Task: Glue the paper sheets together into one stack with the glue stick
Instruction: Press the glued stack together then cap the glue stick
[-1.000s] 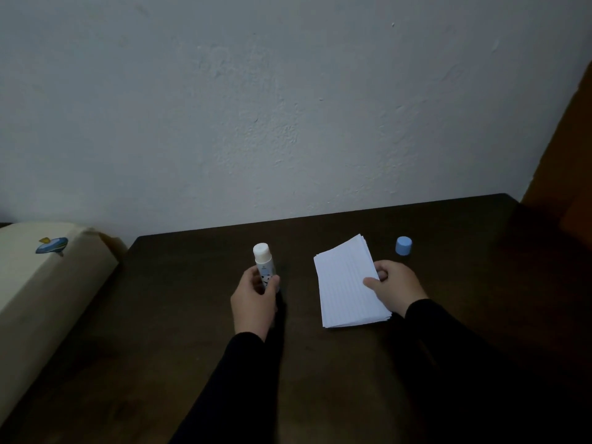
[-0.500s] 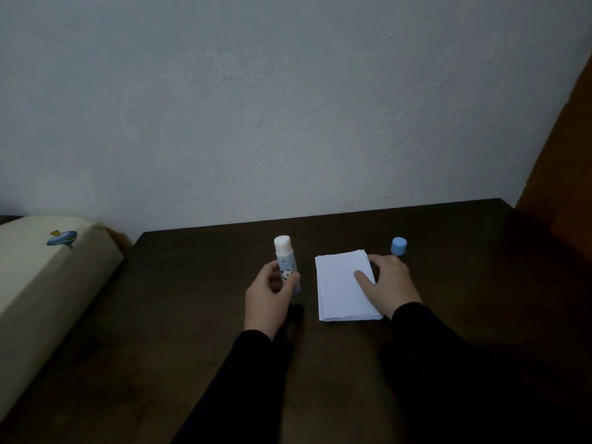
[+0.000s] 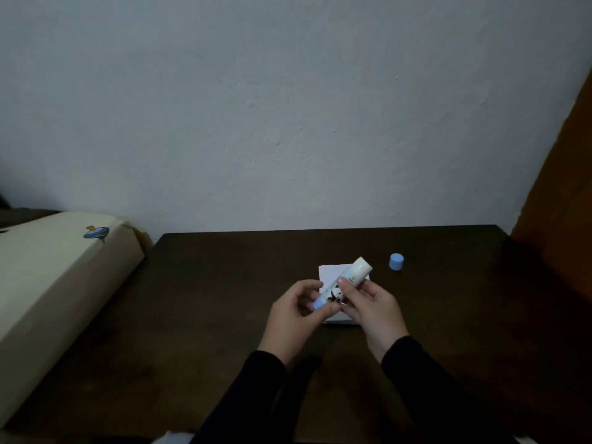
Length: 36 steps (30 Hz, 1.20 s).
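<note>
Dark wooden table (image 3: 224, 315) against a pale plastered wall (image 3: 288, 107) formed the setting. At the centre, the glue stick (image 3: 344, 285) was held tilted above the table, its uncapped white end pointing up and away to the right, its blue base toward the person. The left hand (image 3: 294, 318) pinched the blue base between thumb and curled fingers; the right hand (image 3: 371, 306) wrapped its fingers around the printed barrel. Directly beneath and behind both hands lay the paper sheets (image 3: 333, 274), a white stack flat on the table and largely hidden by the hands. The blue cap (image 3: 396, 261) stood on the table just beyond and to the right of the sheets, apart from them. A cream-coloured box (image 3: 57, 283) with a small blue sticker lay off the table's left edge; an orange-brown panel (image 3: 563, 187) bounded the right.

The step in hand appeared to be twisting the base to advance the glue. For good execution, the barrel should be kept steady in the right hand while the left turns the base only a little, since an over-extended stick would likely smear or break. The top sheet would then need holding flat during application.
</note>
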### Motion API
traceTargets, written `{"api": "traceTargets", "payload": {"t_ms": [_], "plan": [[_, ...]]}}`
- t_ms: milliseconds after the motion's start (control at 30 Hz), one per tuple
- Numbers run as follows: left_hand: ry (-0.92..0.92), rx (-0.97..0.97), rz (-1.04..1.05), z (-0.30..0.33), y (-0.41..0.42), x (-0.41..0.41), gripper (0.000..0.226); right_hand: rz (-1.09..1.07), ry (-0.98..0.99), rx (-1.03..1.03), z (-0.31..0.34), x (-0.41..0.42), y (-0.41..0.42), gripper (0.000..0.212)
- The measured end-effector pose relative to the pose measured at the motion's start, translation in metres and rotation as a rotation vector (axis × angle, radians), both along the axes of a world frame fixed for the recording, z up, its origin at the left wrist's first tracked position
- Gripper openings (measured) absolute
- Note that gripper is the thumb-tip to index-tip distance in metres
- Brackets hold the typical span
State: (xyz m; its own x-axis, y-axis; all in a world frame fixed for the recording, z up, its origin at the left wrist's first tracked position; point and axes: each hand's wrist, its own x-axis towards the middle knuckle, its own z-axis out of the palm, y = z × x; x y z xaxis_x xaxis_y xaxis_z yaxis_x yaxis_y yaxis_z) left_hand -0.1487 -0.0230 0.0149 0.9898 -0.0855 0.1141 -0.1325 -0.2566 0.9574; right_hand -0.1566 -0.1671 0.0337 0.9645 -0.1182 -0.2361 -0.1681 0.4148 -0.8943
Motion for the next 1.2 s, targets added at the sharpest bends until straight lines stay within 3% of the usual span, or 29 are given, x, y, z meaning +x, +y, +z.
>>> {"api": "traceTargets", "payload": {"t_ms": [167,567,767,1200], "plan": [[0.068,-0.111,-0.027,-0.002,0.008,-0.009,0.028,-0.029,0.022,0.051,0.005,-0.004,0.001,0.011],[0.180,0.061,-0.144,-0.011,0.026,0.006,0.019,0.026,0.021,0.058,-0.003,0.007,0.006,0.015],[0.269,-0.029,-0.211,-0.012,0.019,0.018,0.032,0.018,0.050,0.073,-0.008,0.015,0.004,0.024],[0.152,-0.017,-0.162,-0.021,0.015,0.028,0.035,-0.032,0.090,0.102,-0.002,0.017,0.003,0.002]]}}
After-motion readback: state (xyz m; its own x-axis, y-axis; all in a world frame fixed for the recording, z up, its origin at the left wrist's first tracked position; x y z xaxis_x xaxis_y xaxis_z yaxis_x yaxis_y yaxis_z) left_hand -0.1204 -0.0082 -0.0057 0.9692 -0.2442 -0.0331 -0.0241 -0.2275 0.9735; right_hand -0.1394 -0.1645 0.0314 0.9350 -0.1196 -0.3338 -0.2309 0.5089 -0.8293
